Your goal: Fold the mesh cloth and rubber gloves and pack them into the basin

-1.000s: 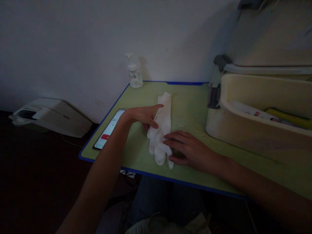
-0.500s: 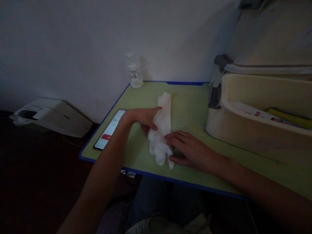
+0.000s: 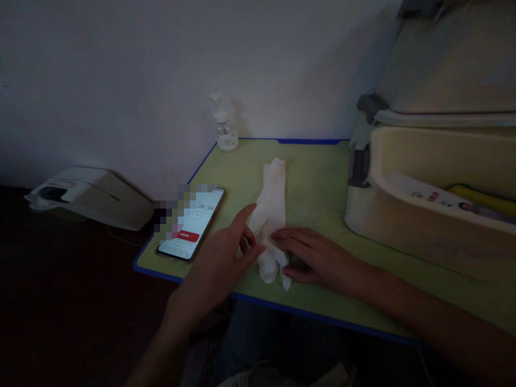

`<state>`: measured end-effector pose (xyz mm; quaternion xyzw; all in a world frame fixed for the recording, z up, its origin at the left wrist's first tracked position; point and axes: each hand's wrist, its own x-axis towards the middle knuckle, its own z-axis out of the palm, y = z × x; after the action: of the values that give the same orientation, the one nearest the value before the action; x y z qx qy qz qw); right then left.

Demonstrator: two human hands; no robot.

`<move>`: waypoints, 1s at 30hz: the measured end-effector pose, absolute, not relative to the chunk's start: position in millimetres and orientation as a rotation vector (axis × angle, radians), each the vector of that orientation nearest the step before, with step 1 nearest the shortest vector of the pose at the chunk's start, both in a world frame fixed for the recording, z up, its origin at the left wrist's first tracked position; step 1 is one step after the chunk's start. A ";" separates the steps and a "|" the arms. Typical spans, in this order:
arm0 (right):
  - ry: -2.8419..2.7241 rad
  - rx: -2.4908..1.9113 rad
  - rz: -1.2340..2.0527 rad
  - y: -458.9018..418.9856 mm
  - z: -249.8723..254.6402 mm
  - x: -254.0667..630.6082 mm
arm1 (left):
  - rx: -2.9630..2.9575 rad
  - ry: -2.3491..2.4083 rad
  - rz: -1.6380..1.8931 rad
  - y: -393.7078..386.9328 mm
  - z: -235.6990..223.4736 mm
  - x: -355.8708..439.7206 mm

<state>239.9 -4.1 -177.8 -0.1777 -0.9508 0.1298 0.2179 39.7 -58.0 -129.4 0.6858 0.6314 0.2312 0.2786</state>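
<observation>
A pair of thin white gloves [image 3: 275,188] lies flat on the green table, cuffs toward the wall and fingers toward me. My left hand [image 3: 226,255] is at the left edge of the gloves near their fingers, with its own index finger and thumb apart. My right hand [image 3: 318,255] rests from the right, its fingers stretched over the gloves' lower part and its thumb beside a glove fingertip. The gloves' left fingers are partly hidden behind my left hand.
A lit phone [image 3: 193,228] lies left on the table [image 3: 318,177]. A clear pump bottle [image 3: 226,131] stands at the back left corner. On the right sits an open cream storage box [image 3: 403,226] with packets inside. A white bin [image 3: 97,196] is left of the table.
My left hand has moved down toward me, from the middle of the gloves to their finger end, uncovering more of the phone. My right hand stays nearly in place on the gloves.
</observation>
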 end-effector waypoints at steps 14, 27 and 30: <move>-2.702 -0.477 0.298 -3.9 -174.0 240.9 | 1.280 1.554 0.907 -76.8 -158.9 55.6; -2.691 -0.408 0.213 -2.3 -178.4 242.1 | 1.750 1.578 1.052 -82.3 -174.9 56.2; -2.684 -0.399 0.203 -1.0 -177.9 241.3 | 1.926 1.689 1.074 -85.2 -175.4 63.9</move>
<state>241.3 -1.0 -177.9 -0.1436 -0.9647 0.0729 0.2086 63.9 -85.2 -175.4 0.6820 0.5979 0.3804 0.1807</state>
